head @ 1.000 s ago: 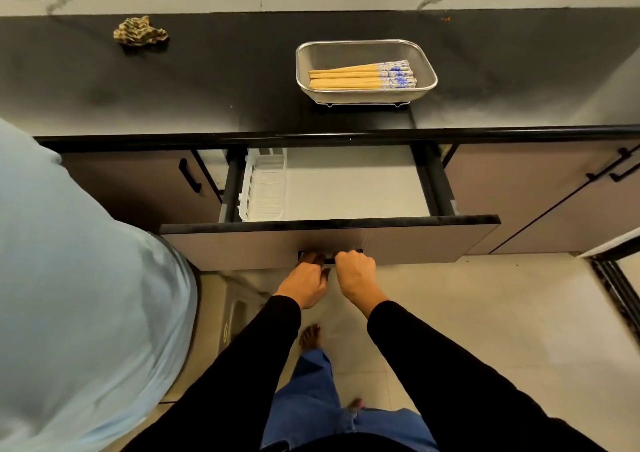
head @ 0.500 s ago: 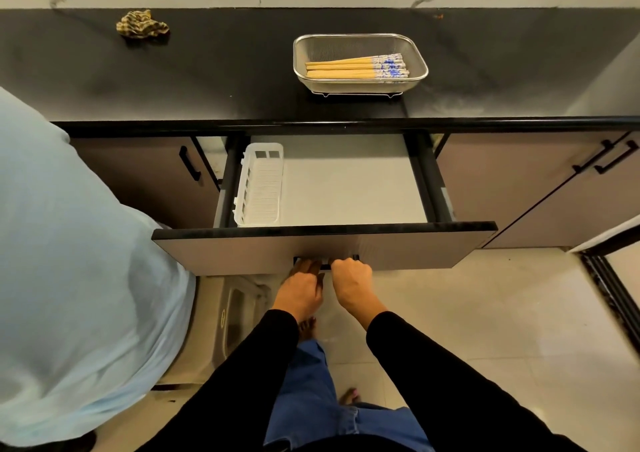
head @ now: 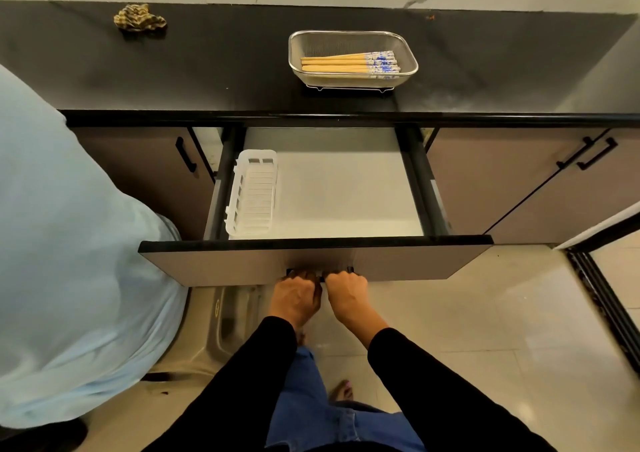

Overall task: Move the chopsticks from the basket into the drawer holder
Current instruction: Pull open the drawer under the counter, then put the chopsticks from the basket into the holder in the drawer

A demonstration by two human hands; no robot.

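Both hands, left hand [head: 294, 294] & right hand [head: 346, 290], fingers curled round the drawer handle [head: 322, 273]; chopsticks [head: 349, 63] in basket [head: 410, 67] on desk [head: 207, 67], holder [head: 252, 192] inside drawer [head: 311, 264].

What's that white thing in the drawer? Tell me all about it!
The white holder is a long, narrow tray that looks like plastic. Its floor has rows of slots, its low walls have openings, and two bigger cut-outs sit at its far end. Nothing lies in it. It lies flat along the left side of the open drawer, close beside the dark left wall, with its near end by the drawer's front panel. No hand touches it, and the chopsticks are still up in the metal basket.
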